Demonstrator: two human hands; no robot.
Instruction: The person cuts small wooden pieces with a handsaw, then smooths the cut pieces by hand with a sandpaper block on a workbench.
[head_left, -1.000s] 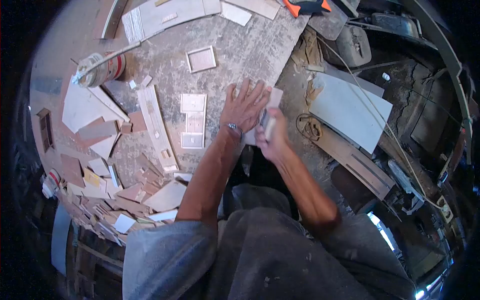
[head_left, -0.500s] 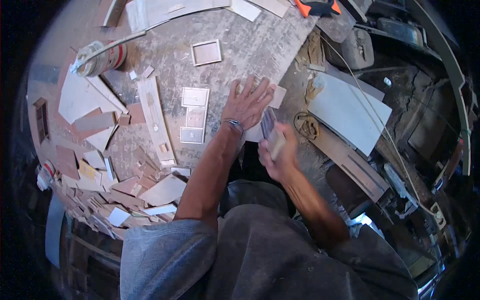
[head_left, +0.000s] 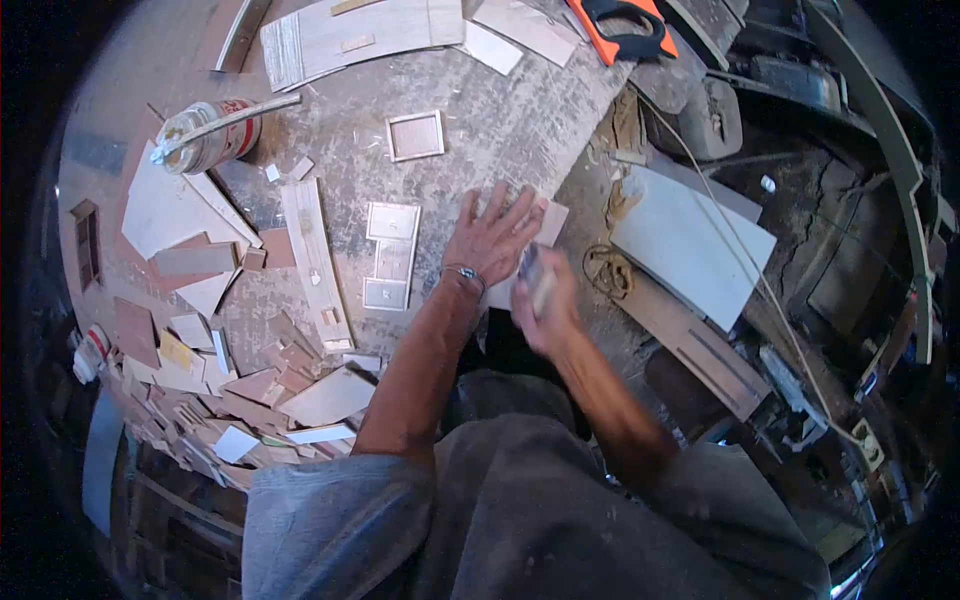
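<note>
One board [head_left: 555,218] under left hand [head_left: 494,243]; tub label [head_left: 243,138] unreadable

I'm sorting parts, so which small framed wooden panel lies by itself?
The framed panel farthest from the person's body lies apart; the other framed panels sit close together in a column left of the left hand.

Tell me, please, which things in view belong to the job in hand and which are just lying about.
Seemingly in the job:
left hand, spread over the pale board
right hand, gripping a blurred block

Seemingly just lying about:
orange-and-black handle
tub with stick across it
white panel
wood scraps
</note>
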